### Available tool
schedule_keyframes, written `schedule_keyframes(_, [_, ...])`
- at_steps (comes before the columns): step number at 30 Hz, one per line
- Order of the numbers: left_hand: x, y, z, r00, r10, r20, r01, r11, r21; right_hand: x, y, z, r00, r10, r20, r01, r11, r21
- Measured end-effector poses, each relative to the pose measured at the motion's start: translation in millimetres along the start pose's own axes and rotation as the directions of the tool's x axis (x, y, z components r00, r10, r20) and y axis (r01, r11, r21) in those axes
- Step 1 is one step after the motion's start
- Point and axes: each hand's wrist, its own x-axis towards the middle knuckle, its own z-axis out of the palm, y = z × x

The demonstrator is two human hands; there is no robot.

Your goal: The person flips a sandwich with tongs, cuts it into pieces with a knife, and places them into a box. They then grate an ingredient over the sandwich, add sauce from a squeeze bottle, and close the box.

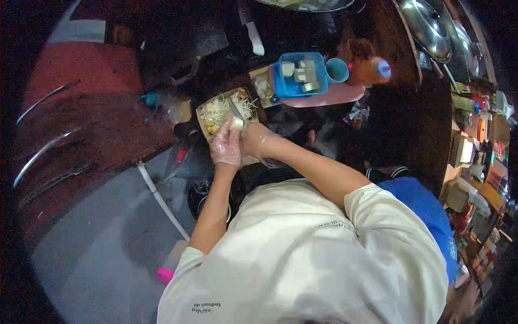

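My left hand point(226, 147), in a clear plastic glove, is closed around a pale white food block point(237, 124). Against that block lies the grey blade of a knife point(234, 109). My right hand point(254, 140), also gloved, is closed on the knife, whose handle is hidden by the fingers. Both hands are at the near edge of a brown cardboard food box point(202, 120). Inside it are white shredded vegetables point(217, 110) and some yellow pieces point(212, 129). Beyond my right hand, a blue plastic container point(279, 86) holds several similar white blocks point(306, 73).
A pink board point(340, 97) lies under the blue container, beside a teal cup point(338, 70) and an orange bottle point(369, 71). Farther back are a white-handled knife point(255, 40) and a large pan point(313, 6). Metal lids point(429, 27) stand at the right.
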Motion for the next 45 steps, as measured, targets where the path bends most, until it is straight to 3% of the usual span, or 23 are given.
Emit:
schedule_keyframes(4, [10, -1, 6, 0.986, -0.168, 0.025, 0.169, 0.983, -0.075, -14, -19, -35, 0.992, -0.038, 0.124, 0.042, 0.998, -0.035])
schedule_keyframes(6, [15, 3, 7, 0.993, -0.113, 0.016, 0.112, 0.991, 0.066, -11, -17, -32, 0.988, -0.094, 0.126, 0.120, 0.970, -0.214])
schedule_keyframes(7, [18, -2, 7, 0.994, -0.112, 0.017, 0.110, 0.992, 0.067, -14, -20, -39, 0.988, -0.094, 0.124, 0.119, 0.970, -0.213])
schedule_keyframes(9, [25, -17, 8, 0.989, 0.145, 0.003, -0.142, 0.964, 0.225, -24, -32, -60, 0.983, -0.096, 0.159, 0.115, 0.986, -0.117])
schedule_keyframes(10, [29, -16, 8, 0.989, 0.145, 0.006, -0.143, 0.964, 0.225, -25, -31, -59, 0.983, -0.094, 0.158, 0.113, 0.987, -0.116])
schedule_keyframes(12, [38, -15, 10, 0.989, -0.148, 0.014, 0.138, 0.949, 0.282, -22, -28, -55, 0.990, -0.046, 0.132, 0.061, 0.992, -0.113])
schedule_keyframes(15, [42, -4, 16, 0.999, -0.045, -0.012, 0.046, 0.966, 0.255, -17, -18, -43, 0.983, -0.004, 0.185, 0.018, 0.997, -0.075])
schedule_keyframes(19, [65, -31, 19, 0.995, -0.101, 0.007, 0.091, 0.928, 0.362, -20, -15, -46, 0.992, 0.015, 0.128, -0.013, 1.000, -0.013])
schedule_keyframes(21, [73, -61, 24, 0.999, -0.025, -0.026, 0.031, 0.970, 0.242, -27, -21, -58, 0.985, -0.127, 0.118, 0.129, 0.992, -0.014])
schedule_keyframes(25, [63, -20, 15, 0.995, -0.083, -0.056, 0.097, 0.940, 0.327, -27, -19, -47, 0.975, -0.207, 0.077, 0.218, 0.958, -0.188])
schedule_keyframes(27, [62, -35, 4, 0.996, 0.022, -0.091, -0.024, 1.000, -0.021, -52, -56, -100, 0.987, -0.045, 0.154, 0.026, 0.992, 0.122])
schedule_keyframes(28, [55, -30, -3, 0.995, 0.023, -0.096, -0.025, 0.999, -0.020, -48, -54, -90, 0.987, -0.050, 0.154, 0.032, 0.992, 0.120])
schedule_keyframes(30, [25, -11, -23, 0.959, -0.261, -0.106, 0.251, 0.963, -0.096, -36, -46, -61, 0.970, -0.043, 0.241, 0.038, 0.999, 0.025])
schedule_keyframes(31, [10, -5, -25, 0.960, -0.259, -0.105, 0.250, 0.964, -0.094, -38, -53, -72, 0.974, 0.032, 0.226, -0.083, 0.972, 0.221])
schedule_keyframes(33, [-16, 4, -20, 0.959, -0.281, -0.031, 0.280, 0.960, -0.027, -21, -50, -53, 0.971, 0.004, 0.240, -0.037, 0.990, 0.137])
schedule_keyframes(34, [-20, -24, -13, 0.980, -0.175, -0.096, 0.166, 0.981, -0.101, -14, -51, -44, 0.965, -0.026, 0.259, 0.015, 0.999, 0.047])
schedule_keyframes(36, [-19, -14, -13, 0.957, -0.273, -0.101, 0.239, 0.934, -0.267, -12, -57, -38, 0.968, 0.032, 0.248, -0.048, 0.997, 0.057])
schedule_keyframes(37, [-15, -22, -15, 0.958, -0.269, -0.102, 0.235, 0.935, -0.266, -8, -60, -37, 0.952, -0.087, 0.294, 0.118, 0.989, -0.088])
schedule_keyframes(38, [-10, -32, -17, 0.967, -0.204, -0.152, 0.180, 0.971, -0.158, -6, -59, -34, 0.914, -0.189, 0.358, 0.281, 0.934, -0.223])
schedule_keyframes(39, [-8, -43, -16, 0.972, -0.136, -0.194, 0.129, 0.991, -0.048, -5, -46, -21, 0.933, -0.207, 0.296, 0.236, 0.969, -0.067])
schedule_keyframes(43, [4, -24, -21, 0.925, -0.300, -0.233, 0.305, 0.952, -0.015, -3, -55, -14, 0.936, -0.217, 0.277, 0.252, 0.963, -0.095])
schedule_keyframes(44, [8, -32, -25, 0.923, -0.303, -0.239, 0.308, 0.951, -0.018, 0, -55, -11, 0.925, -0.242, 0.292, 0.273, 0.959, -0.070])
schedule_keyframes(45, [12, -41, -30, 0.937, -0.235, -0.260, 0.275, 0.953, 0.131, 2, -55, -8, 0.914, -0.266, 0.306, 0.292, 0.955, -0.044])
